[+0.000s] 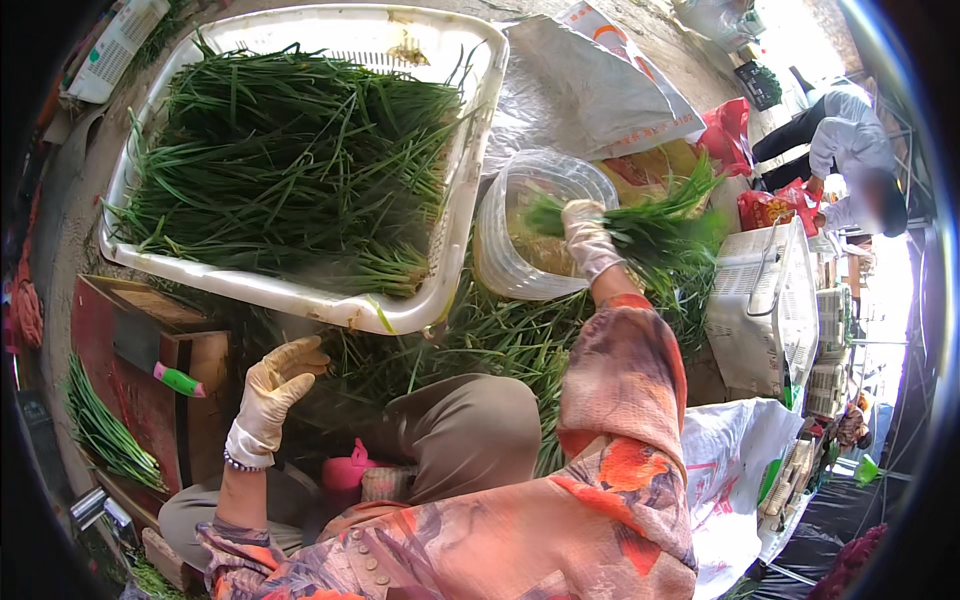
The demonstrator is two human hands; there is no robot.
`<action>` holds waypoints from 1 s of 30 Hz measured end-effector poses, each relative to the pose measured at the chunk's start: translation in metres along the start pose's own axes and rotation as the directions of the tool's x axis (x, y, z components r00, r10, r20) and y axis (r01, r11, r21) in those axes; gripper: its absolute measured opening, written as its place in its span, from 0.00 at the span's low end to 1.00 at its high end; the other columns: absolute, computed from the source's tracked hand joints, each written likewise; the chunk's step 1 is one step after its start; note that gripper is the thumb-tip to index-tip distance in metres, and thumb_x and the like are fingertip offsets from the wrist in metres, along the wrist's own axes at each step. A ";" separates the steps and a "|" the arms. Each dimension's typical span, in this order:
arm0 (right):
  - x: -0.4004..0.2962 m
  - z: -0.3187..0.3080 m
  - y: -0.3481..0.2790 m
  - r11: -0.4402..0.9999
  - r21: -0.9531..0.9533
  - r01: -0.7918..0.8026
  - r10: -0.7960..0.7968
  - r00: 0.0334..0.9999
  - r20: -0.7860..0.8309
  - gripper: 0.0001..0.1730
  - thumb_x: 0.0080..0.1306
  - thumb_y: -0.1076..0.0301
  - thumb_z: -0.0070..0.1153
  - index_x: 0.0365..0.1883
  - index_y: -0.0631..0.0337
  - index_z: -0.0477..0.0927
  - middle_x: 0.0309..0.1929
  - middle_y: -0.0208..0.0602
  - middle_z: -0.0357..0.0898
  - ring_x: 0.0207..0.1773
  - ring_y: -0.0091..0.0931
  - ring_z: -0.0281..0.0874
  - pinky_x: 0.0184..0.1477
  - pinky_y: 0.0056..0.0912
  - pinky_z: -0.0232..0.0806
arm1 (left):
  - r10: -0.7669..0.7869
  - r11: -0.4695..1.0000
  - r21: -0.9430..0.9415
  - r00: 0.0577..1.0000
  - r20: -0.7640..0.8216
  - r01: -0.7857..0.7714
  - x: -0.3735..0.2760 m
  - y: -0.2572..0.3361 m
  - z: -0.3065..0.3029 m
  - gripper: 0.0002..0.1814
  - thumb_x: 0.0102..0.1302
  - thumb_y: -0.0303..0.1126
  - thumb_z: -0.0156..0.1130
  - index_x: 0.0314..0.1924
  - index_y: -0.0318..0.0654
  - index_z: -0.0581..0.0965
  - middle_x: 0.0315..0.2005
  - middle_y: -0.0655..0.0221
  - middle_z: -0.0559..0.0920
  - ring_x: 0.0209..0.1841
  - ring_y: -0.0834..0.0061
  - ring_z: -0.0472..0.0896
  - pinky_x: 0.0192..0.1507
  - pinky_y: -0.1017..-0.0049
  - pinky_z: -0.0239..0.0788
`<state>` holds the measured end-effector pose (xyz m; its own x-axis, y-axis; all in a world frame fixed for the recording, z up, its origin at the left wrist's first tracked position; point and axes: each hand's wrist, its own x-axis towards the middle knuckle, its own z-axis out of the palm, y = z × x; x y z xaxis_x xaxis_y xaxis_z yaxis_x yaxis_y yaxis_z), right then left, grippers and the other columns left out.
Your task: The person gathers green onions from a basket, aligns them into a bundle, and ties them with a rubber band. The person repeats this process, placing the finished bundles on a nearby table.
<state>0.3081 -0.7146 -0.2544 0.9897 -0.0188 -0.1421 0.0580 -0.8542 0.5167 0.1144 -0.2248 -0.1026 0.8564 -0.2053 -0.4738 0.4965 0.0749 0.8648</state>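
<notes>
My right hand (590, 238), in a pale glove, grips a bunch of green chives (660, 225) over a clear plastic tub (491, 255). The bunch's leafy end points right and is a little blurred. My left hand (276, 390), also gloved, hangs with nothing in it, thumb and fingers apart, below the near edge of a large white plastic crate (300, 304). Thick layers of long chives (292, 165) fill most of that crate. Loose chive leaves (480, 337) lie heaped between the crate and my knees.
At left, a knife with a green handle (178, 379) rests on a reddish wooden box (135, 360), near another chive bundle (109, 427). A white basket (757, 307) with a metal handle stands right. White woven sacks (585, 82) lie behind the tub. Another person (844, 142) bends over red bags.
</notes>
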 end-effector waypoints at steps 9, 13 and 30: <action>-0.004 0.009 0.014 0.997 0.045 0.057 -0.061 0.993 0.098 0.07 0.59 0.70 0.51 0.27 0.55 0.82 0.28 0.41 0.82 0.31 0.35 0.83 0.29 0.40 0.72 | 0.001 1.000 -0.003 1.000 -0.013 -0.001 -0.009 -0.003 -0.006 0.30 0.56 0.33 0.68 0.57 0.28 0.71 0.43 0.62 0.80 0.47 0.74 0.78 0.54 0.76 0.66; -0.022 -0.027 0.032 0.990 0.125 -0.065 0.068 0.998 -0.018 0.07 0.59 0.70 0.51 0.27 0.56 0.81 0.28 0.41 0.82 0.31 0.35 0.83 0.29 0.41 0.73 | 0.049 0.998 -0.031 0.998 -0.032 -0.050 -0.024 -0.007 -0.015 0.28 0.57 0.31 0.67 0.56 0.30 0.71 0.43 0.62 0.81 0.47 0.74 0.78 0.55 0.75 0.67; -0.160 -0.305 -0.022 -0.317 0.884 0.343 0.011 0.934 -0.358 0.15 0.48 0.72 0.64 0.35 0.67 0.80 0.25 0.30 0.79 0.27 0.19 0.74 0.29 0.23 0.67 | 0.451 0.883 0.063 0.878 0.161 -0.465 -0.100 0.028 -0.004 0.53 0.50 0.42 0.73 0.69 0.33 0.52 0.69 0.57 0.54 0.72 0.64 0.49 0.70 0.67 0.39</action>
<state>0.1883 -0.5343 0.0141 0.9717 0.1587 0.1750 0.2047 -0.1954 -0.9591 0.0431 -0.1984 -0.0314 0.9527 -0.3039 0.0007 0.0314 0.1006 0.9944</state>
